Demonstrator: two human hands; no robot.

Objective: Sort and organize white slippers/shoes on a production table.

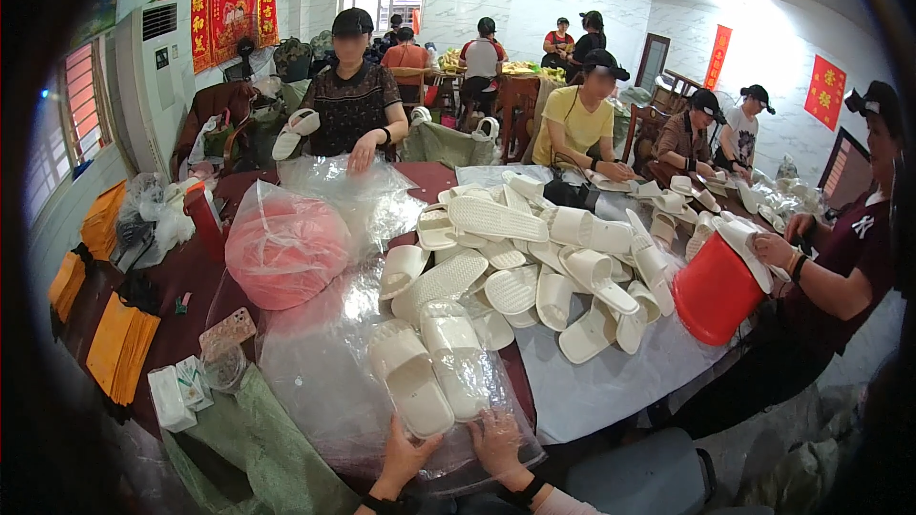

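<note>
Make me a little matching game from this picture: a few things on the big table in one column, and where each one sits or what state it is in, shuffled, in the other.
Things:
1. pair of white slippers
2. red bucket
3. pile of white slippers
4. orange envelopes

Places or states:
A. tipped on its side at the right edge of the table
B. stacked at the left edge of the table
C. inside a clear plastic bag, at the left hand and right hand
D. loose and heaped in the middle of the table

Pairs: 1-C, 2-A, 3-D, 4-B
</note>
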